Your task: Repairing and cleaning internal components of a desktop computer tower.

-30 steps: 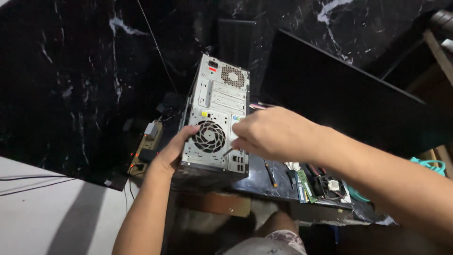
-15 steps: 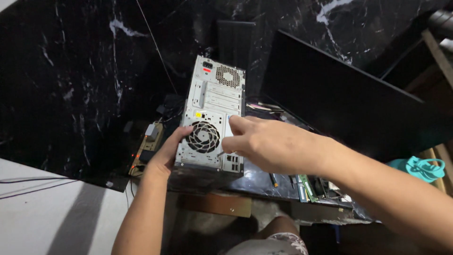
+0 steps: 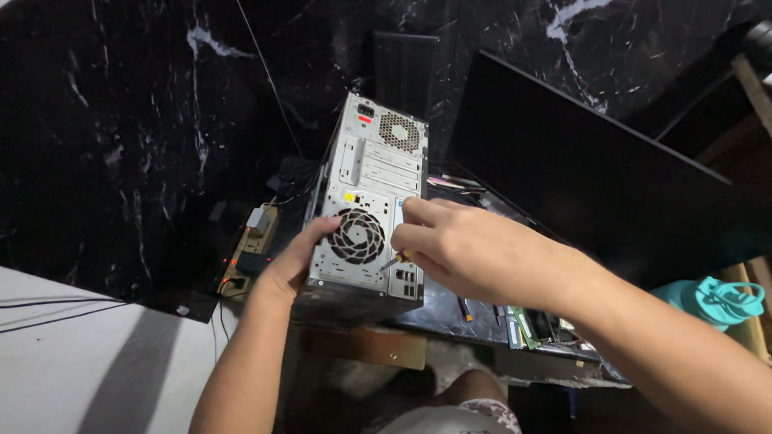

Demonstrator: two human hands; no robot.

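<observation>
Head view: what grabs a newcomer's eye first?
The grey metal computer tower, rear panel up with its round black fan grille, stands mid-frame against black marbled stone. The left hand braces its side by the fan; the right hand holds a small yellow-handled screwdriver at the panel. A teal bottle sits far right.

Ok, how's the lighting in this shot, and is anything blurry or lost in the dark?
Head view: light falls mostly on the computer case, the left hand and the right hand, which look sharp; the dark marble wall and black monitor swallow detail; the small screwdriver in the right hand is mostly hidden; a soft shadow crosses the white floor; edges bend slightly, like a wide lens.
</observation>
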